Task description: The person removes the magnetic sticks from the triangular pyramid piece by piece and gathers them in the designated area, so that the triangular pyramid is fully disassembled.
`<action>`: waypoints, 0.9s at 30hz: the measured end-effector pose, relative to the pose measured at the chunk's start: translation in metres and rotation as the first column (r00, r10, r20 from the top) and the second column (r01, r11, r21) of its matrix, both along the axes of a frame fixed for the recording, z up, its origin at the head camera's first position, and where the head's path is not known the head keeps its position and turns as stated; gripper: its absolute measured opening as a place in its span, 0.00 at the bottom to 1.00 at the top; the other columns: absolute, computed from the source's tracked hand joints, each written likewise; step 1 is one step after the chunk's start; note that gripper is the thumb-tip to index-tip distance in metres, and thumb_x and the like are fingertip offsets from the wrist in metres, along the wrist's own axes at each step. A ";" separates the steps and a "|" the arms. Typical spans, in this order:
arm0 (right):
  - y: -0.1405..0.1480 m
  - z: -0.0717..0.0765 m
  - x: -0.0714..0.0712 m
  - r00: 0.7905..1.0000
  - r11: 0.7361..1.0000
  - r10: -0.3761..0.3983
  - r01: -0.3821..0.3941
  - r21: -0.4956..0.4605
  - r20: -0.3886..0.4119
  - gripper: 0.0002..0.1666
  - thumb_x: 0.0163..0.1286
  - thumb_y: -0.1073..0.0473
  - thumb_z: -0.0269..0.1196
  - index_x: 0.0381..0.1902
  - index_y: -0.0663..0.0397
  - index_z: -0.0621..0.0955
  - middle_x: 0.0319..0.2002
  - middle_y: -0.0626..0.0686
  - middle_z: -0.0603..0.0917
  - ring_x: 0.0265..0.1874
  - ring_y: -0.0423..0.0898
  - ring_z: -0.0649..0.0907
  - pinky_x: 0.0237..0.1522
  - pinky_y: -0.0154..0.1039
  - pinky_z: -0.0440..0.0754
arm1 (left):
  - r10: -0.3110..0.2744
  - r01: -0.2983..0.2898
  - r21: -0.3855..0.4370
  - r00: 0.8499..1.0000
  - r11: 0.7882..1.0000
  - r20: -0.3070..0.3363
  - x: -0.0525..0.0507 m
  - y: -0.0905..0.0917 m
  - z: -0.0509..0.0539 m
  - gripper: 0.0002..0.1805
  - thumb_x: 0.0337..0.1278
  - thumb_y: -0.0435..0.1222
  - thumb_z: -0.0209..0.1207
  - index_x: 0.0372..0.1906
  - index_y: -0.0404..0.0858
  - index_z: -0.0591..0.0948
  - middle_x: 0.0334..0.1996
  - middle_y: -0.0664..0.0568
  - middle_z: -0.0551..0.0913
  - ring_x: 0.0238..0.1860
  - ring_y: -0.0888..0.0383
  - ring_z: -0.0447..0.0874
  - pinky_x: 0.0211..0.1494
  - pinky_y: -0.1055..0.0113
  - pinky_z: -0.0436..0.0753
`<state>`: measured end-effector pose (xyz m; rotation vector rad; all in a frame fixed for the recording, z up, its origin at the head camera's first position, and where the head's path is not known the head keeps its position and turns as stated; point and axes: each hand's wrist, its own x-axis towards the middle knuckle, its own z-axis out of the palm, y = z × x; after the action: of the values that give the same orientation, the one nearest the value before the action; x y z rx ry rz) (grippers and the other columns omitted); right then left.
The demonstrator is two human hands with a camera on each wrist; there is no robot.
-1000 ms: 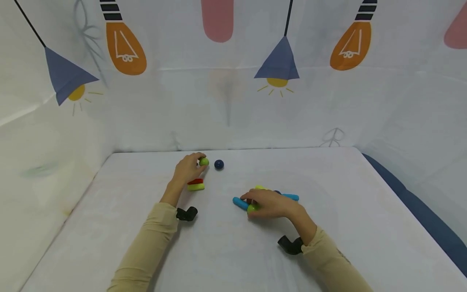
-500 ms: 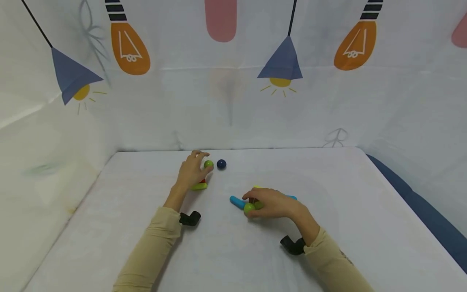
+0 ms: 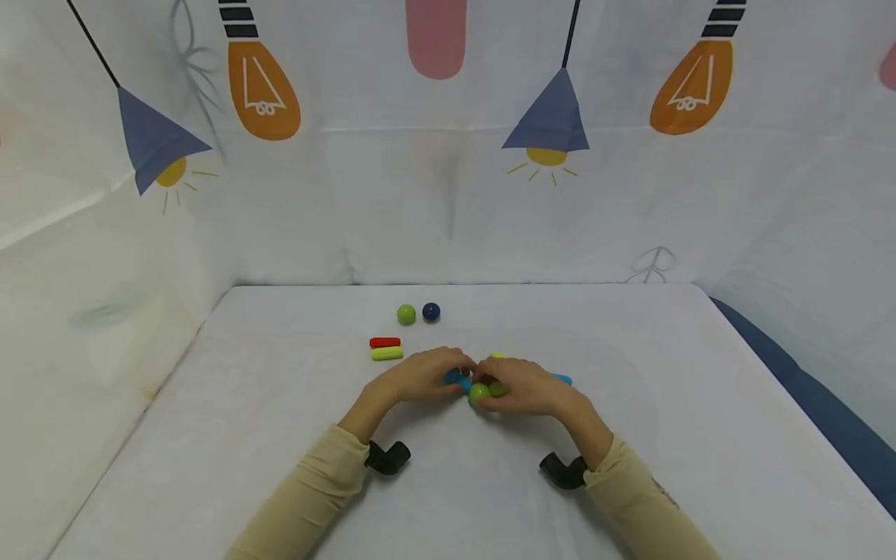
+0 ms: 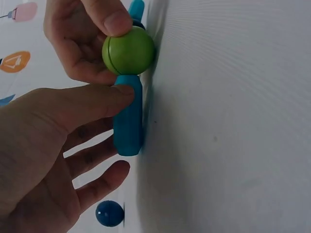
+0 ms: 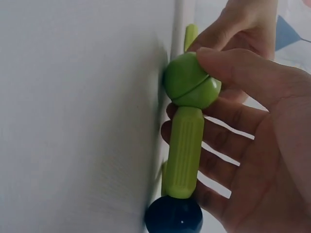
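Note:
My left hand pinches a blue stick between thumb and fingers; the stick's end meets a green ball. The right hand holds that green ball with its thumb on top and fingers behind. From the ball a yellow-green stick runs to a dark blue ball in the right wrist view. Another blue stick shows past the right hand, and a yellow piece shows just behind it. The fingers hide part of the joined pieces.
On the white table, a loose green ball and a dark blue ball lie near the back edge. A red stick and a yellow stick lie side by side left of the hands.
My left hand has left the loose green ball at the back, moved toward the front right and taken hold of the blue stick. The right hand stays at the joined pieces.

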<state>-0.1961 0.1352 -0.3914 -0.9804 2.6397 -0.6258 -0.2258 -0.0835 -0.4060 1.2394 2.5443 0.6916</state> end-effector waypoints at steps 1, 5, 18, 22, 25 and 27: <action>0.000 -0.001 0.000 1.000 1.000 -0.009 0.010 0.004 -0.007 0.16 0.64 0.50 0.63 0.48 0.47 0.78 0.38 0.41 0.78 0.35 0.39 0.74 0.37 0.36 0.72 | 0.017 -0.017 -0.007 1.000 1.000 0.000 0.001 0.000 0.000 0.18 0.59 0.36 0.61 0.55 0.44 0.77 0.47 0.56 0.80 0.48 0.62 0.75 0.55 0.67 0.75; -0.001 -0.003 0.000 0.998 0.999 -0.049 0.050 0.021 -0.027 0.14 0.63 0.49 0.63 0.45 0.44 0.78 0.34 0.40 0.76 0.32 0.38 0.71 0.32 0.34 0.69 | 0.031 -0.030 -0.012 0.999 0.999 0.020 0.001 0.000 0.000 0.14 0.55 0.38 0.64 0.47 0.44 0.80 0.41 0.57 0.82 0.42 0.62 0.77 0.49 0.69 0.76; -0.002 -0.005 0.001 0.994 0.993 -0.092 0.095 0.065 -0.061 0.16 0.62 0.49 0.63 0.46 0.46 0.78 0.37 0.41 0.78 0.32 0.38 0.71 0.33 0.34 0.70 | 0.007 -0.005 -0.022 0.996 1.000 0.091 -0.006 -0.027 0.008 0.06 0.54 0.39 0.65 0.38 0.46 0.82 0.34 0.62 0.81 0.38 0.62 0.77 0.46 0.68 0.78; -0.003 -0.004 0.001 0.993 0.993 -0.089 0.095 0.074 -0.072 0.17 0.63 0.48 0.63 0.48 0.47 0.78 0.40 0.42 0.79 0.34 0.38 0.73 0.37 0.35 0.71 | 0.097 -0.097 -0.008 0.994 0.995 0.048 -0.013 -0.048 0.013 0.06 0.54 0.38 0.65 0.38 0.45 0.82 0.34 0.60 0.81 0.37 0.62 0.77 0.43 0.67 0.77; -0.002 -0.003 0.001 0.992 0.994 -0.067 0.075 0.075 -0.103 0.17 0.62 0.48 0.64 0.47 0.47 0.79 0.39 0.42 0.79 0.34 0.37 0.73 0.39 0.36 0.72 | 0.188 -0.188 -0.034 0.982 0.982 -0.014 -0.016 -0.063 0.019 0.08 0.53 0.38 0.65 0.38 0.45 0.81 0.33 0.57 0.81 0.36 0.60 0.77 0.42 0.67 0.76; 0.000 -0.001 0.000 0.992 0.996 -0.048 0.057 0.073 -0.117 0.17 0.62 0.48 0.65 0.47 0.47 0.80 0.38 0.42 0.79 0.34 0.37 0.74 0.41 0.37 0.72 | 0.243 -0.244 -0.051 0.970 0.968 -0.027 -0.016 -0.071 0.022 0.08 0.53 0.38 0.66 0.38 0.45 0.81 0.33 0.55 0.80 0.36 0.58 0.76 0.42 0.66 0.75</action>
<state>-0.1960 0.1354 -0.3921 -0.9547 2.7761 -0.4893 -0.2416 -0.1545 -0.3841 0.9304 2.7420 0.6564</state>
